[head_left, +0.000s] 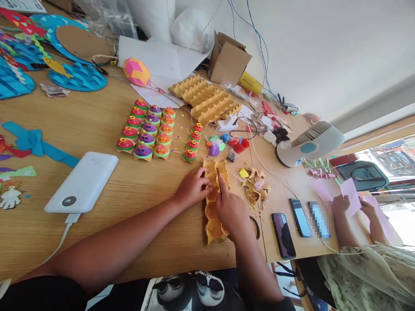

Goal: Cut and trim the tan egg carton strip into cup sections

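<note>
A yellowish-brown egg carton strip [212,211] lies on the table in front of me, its row of cups running away from me. My left hand [193,188] grips the strip's left edge near the far end, fingers curled over it. Closed around a pair of scissors is my right hand [231,211], over the strip's right side. The scissors' narrow blade [218,172] points away from me along the cups. A black handle loop [257,227] shows beyond the hand; the rest is hidden by it. Carton scraps [256,185] with crumbs lie to the right.
Painted egg-cup pieces [145,138] stand in rows beyond my hands, with more egg cartons [207,97] behind. A white power bank [82,181] lies left. Rightward are phones [283,236], a fan [311,142], and another person's hands [343,207] with pink paper [350,196].
</note>
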A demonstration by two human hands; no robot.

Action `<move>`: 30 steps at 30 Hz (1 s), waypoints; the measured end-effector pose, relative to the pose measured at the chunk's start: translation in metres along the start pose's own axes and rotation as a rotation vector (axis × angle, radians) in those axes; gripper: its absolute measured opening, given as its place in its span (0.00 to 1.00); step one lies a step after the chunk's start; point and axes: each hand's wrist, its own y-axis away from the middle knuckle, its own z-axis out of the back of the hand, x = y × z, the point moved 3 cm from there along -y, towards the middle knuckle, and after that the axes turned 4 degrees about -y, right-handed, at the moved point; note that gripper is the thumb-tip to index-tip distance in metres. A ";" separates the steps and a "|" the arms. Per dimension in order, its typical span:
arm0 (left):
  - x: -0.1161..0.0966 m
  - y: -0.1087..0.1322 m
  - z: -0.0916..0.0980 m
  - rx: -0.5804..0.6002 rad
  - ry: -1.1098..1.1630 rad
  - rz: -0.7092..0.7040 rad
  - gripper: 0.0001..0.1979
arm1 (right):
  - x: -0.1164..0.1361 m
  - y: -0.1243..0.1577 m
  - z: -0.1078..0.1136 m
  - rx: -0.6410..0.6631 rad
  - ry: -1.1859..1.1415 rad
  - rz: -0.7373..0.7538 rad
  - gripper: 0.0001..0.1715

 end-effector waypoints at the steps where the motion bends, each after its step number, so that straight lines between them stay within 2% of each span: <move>1: 0.000 0.000 0.000 0.002 -0.002 0.002 0.05 | 0.000 0.000 0.000 -0.001 0.000 0.002 0.38; 7: -0.001 0.000 0.001 0.001 -0.002 -0.018 0.04 | -0.004 0.005 0.002 -0.011 -0.005 0.023 0.36; 14: -0.001 0.000 0.001 -0.005 0.001 -0.017 0.05 | 0.000 -0.012 0.008 -0.011 -0.044 0.022 0.36; 22: -0.004 0.002 0.003 -0.050 -0.010 -0.021 0.04 | -0.005 -0.004 0.008 -0.006 -0.049 0.031 0.35; 30: 0.000 0.000 0.003 -0.095 0.001 0.008 0.05 | -0.004 -0.016 0.002 -0.012 -0.083 0.044 0.38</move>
